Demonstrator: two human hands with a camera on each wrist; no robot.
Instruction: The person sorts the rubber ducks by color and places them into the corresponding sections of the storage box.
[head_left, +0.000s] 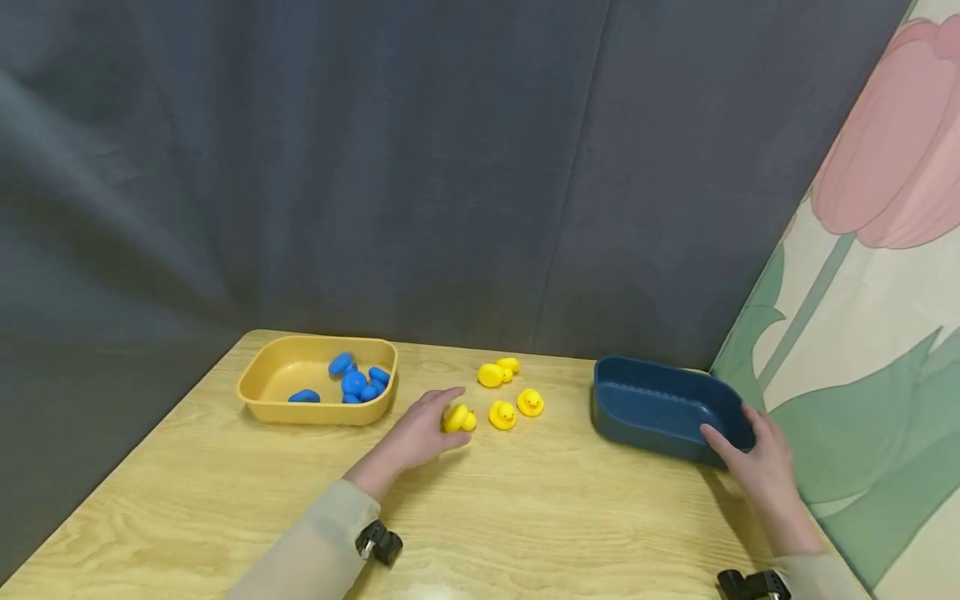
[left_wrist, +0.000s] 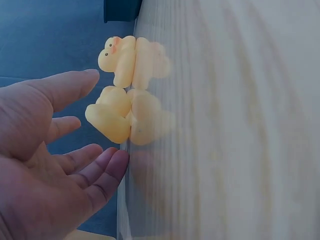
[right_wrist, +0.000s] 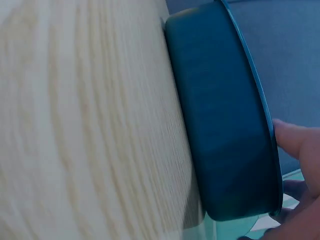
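Note:
My left hand (head_left: pixel 427 429) reaches over the wooden table, its thumb and fingers spread around a yellow toy duck (head_left: pixel 459 418) that lies tipped over. In the left wrist view a gap shows between the fingers and this duck (left_wrist: pixel 109 115). Just beyond it sits an upright yellow duck (head_left: pixel 502 414), with another (head_left: pixel 530 402) to its right. More yellow ducks (head_left: pixel 491 375) lie tipped behind them. At the right, my right hand (head_left: pixel 761 458) grips the near right corner of a dark blue bin (head_left: pixel 652 435), thumb at the near rim and fingers over the right end.
A yellow bin (head_left: pixel 315 413) stands at the back left with several blue rounded toys (head_left: pixel 355 383) inside. Behind the table (head_left: pixel 525 517) hangs a dark grey curtain (head_left: pixel 420 167). A flower-patterned panel (head_left: pixel 862 375) borders the right side, close to my right hand.

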